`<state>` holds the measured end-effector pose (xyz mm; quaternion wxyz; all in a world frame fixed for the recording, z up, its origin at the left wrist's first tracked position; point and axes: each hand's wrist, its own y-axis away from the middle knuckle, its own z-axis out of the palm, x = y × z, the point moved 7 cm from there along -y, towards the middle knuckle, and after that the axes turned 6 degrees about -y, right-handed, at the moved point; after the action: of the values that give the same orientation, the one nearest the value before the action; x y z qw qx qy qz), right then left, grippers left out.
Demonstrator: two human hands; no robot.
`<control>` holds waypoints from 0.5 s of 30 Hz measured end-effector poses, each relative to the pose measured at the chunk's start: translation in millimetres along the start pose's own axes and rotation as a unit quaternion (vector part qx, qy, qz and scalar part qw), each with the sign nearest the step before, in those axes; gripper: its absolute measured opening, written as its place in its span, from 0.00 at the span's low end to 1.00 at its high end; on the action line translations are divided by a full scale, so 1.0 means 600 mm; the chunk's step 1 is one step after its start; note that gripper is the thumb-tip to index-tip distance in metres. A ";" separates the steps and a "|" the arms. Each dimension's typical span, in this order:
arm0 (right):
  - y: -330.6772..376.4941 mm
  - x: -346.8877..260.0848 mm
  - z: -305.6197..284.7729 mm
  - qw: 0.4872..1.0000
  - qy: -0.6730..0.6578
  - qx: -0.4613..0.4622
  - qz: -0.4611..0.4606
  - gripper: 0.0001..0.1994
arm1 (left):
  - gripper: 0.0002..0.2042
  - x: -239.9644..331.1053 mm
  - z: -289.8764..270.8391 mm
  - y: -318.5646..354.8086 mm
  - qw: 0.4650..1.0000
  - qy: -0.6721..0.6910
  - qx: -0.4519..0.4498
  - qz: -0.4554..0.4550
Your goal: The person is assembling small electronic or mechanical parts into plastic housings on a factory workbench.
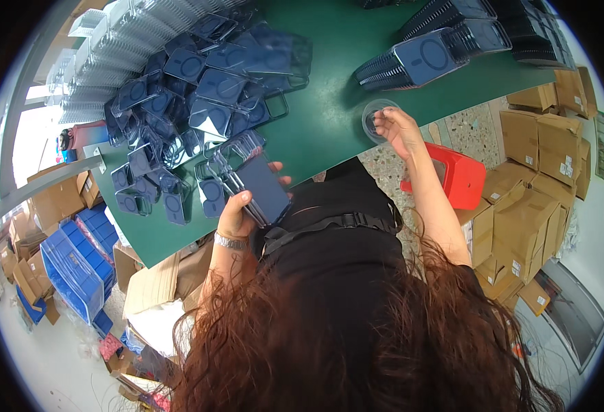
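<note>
My left hand (pixel 237 213) grips a small stack of clear phone cases with dark blue backs (pixel 255 180), held over the near edge of the green table (pixel 329 117). My right hand (pixel 397 129) rests on the table's edge with its fingertips pinching the rim of a small round clear dish (pixel 376 115). A loose heap of the same phone cases (pixel 192 103) lies on the table to the left of my left hand. A neat leaning stack of cases (pixel 419 62) stands beyond my right hand.
Rows of clear plastic trays (pixel 103 62) line the far left of the table. More dark case stacks (pixel 528 27) sit at the far right. A red stool (pixel 456 175) and cardboard boxes (pixel 535 178) stand on the floor to the right; blue crates (pixel 75 264) are on the left.
</note>
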<state>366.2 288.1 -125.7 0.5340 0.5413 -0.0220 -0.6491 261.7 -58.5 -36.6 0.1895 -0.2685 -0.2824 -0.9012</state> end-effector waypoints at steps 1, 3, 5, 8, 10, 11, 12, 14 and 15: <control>0.010 -0.002 0.013 0.996 -0.081 -0.034 -0.009 0.02 | 0.45 0.001 0.007 -0.007 1.000 -0.003 -0.004 0.007; 0.031 0.000 0.041 0.987 -0.141 -0.075 -0.016 0.02 | 0.45 0.006 0.025 -0.020 1.000 -0.006 -0.008 0.016; 0.048 -0.001 0.069 0.973 -0.201 -0.114 -0.024 0.02 | 0.44 0.013 0.055 -0.036 0.999 -0.001 -0.040 0.019; 0.073 -0.001 0.130 0.947 -0.258 -0.190 -0.002 0.02 | 0.44 0.023 0.093 -0.048 0.997 0.007 -0.070 0.029; 0.102 -0.001 0.174 0.961 -0.206 -0.187 0.011 0.02 | 0.46 0.026 0.110 -0.053 0.997 0.019 -0.075 0.029; 0.119 -0.003 0.200 0.963 -0.182 -0.198 0.000 0.03 | 0.46 0.032 0.119 -0.050 0.997 0.017 -0.067 0.034; 0.132 -0.002 0.218 0.962 -0.185 -0.201 0.003 0.03 | 0.47 0.038 0.126 -0.047 0.997 0.016 -0.060 0.039; 0.157 0.011 0.251 0.970 -0.109 -0.216 0.022 0.03 | 0.47 0.045 0.123 -0.038 0.998 0.012 -0.045 0.047; 0.170 0.013 0.267 0.970 -0.088 -0.223 0.026 0.03 | 0.47 0.048 0.119 -0.035 0.998 0.000 -0.030 0.058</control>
<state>319.5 150.8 -3.1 0.6538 0.3484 0.0626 -0.6688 255.6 -4.3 21.8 0.2330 -0.2900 -0.2389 -0.8969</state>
